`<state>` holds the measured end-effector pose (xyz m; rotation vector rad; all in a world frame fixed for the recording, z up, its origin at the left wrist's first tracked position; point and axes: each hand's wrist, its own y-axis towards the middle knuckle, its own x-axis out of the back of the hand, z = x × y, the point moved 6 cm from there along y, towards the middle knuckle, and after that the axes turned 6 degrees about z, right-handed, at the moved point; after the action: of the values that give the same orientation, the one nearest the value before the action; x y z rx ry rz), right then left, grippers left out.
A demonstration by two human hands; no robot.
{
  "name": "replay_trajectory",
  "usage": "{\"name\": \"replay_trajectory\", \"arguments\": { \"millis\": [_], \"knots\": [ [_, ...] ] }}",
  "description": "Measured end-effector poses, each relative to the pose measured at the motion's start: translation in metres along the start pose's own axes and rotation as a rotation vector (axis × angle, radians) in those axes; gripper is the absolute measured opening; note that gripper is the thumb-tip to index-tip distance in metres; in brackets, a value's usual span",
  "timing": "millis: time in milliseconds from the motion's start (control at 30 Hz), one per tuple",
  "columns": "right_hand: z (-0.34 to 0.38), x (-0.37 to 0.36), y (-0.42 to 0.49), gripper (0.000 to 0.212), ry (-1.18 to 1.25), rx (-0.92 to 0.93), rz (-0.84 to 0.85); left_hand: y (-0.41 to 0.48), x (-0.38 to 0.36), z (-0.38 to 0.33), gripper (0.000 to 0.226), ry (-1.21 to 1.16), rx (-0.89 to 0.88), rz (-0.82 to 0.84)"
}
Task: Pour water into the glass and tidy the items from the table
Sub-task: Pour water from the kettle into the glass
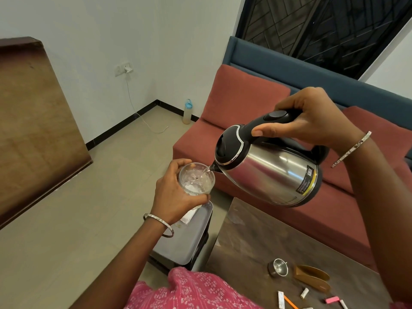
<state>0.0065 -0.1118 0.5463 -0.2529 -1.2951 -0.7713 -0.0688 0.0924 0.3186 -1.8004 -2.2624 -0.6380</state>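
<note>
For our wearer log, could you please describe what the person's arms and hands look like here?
Both forearms are bare, no sleeves. The left hand has a thin silver bangle at its wrist; the right hand has a patterned bangle with small studs. A pink garment with white marks shows below.

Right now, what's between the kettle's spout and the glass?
A thin stream of water runs from the kettle's spout into the glass; nothing else between, in the head view.
</note>
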Motion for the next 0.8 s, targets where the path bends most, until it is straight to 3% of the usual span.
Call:
{"name": "replay_trajectory", "arguments": {
  "millis": [800],
  "knots": [
    [-0.0042, -0.005, 0.0029, 0.054, 0.013, -0.036, 0.031, 0.0021, -0.0001, 0.004, 0.088, -0.006, 0.02, 0.003]
  ]
}}
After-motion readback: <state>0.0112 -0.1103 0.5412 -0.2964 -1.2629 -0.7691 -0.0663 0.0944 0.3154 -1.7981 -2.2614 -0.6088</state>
